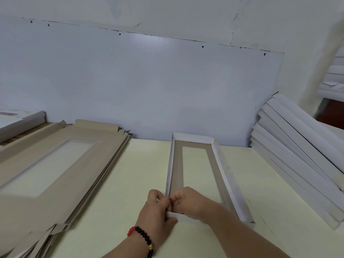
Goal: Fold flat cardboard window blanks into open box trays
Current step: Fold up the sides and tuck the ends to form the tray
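the tray (200, 174) i am working on lies long-ways on the cream table (145, 174), its far end close to the pale wall board (141, 86) and its near left corner under both hands. three walls look already raised: the far end and both long sides stand up white around the brown window frame. the near end wall is the one in hand.

i judge this card light and thin, stiff along its panels but quick to crease off the score lines, and the window cut-out leaves the base narrow and floppy. so i would take it only at the corners and along the wall edges, never across the frame strips.

my left hand (158, 209) is curled at the tray's near left corner, thumb and fingers pinching the wall or tab there; the wrist wears a beaded bracelet (143, 237). my right hand (188, 202) is just beside it, touching it, fingers bent and pressed together on the same corner. i cannot tell exactly which flap each fingertip holds, as the hands cover it.

left of the tray lies a stack of flat blanks (61, 170). right of it, finished trays (297, 155) lean in a row.
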Action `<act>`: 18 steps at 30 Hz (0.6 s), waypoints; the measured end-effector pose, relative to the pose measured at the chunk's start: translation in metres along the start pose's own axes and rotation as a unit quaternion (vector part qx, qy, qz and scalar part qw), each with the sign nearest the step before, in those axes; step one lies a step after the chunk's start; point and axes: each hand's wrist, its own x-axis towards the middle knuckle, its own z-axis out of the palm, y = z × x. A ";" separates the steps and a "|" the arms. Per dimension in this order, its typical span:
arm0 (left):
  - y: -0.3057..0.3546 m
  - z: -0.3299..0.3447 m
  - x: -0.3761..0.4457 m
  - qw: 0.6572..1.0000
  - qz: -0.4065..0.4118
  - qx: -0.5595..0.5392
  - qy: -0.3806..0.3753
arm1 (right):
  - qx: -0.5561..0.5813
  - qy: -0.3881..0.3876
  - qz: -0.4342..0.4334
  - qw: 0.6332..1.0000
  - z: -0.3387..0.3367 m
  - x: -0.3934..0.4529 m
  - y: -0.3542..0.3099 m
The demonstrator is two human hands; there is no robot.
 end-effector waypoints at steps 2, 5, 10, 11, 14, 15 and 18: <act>0.000 -0.001 0.000 1.000 -0.001 0.001 0.001 | -0.001 0.002 -0.012 1.000 0.000 0.002 0.002; 0.001 -0.001 -0.001 1.000 0.001 0.003 0.000 | -0.008 0.027 -0.015 1.000 0.006 0.007 0.002; 0.001 -0.002 -0.001 1.000 0.007 0.016 -0.001 | -0.025 0.045 0.002 0.999 0.010 0.017 0.001; 0.001 -0.002 -0.001 1.000 0.009 0.021 -0.002 | -0.030 0.048 0.007 0.998 0.010 0.018 0.001; 0.001 -0.002 -0.001 0.999 0.008 0.031 -0.003 | -0.033 0.047 0.011 0.998 0.012 0.020 0.002; 0.001 -0.002 -0.001 0.999 0.009 0.033 -0.003 | -0.038 0.048 0.005 0.998 0.013 0.020 0.003; 0.000 -0.002 -0.001 0.999 0.012 0.032 -0.004 | -0.084 0.068 -0.016 0.994 0.014 0.021 0.003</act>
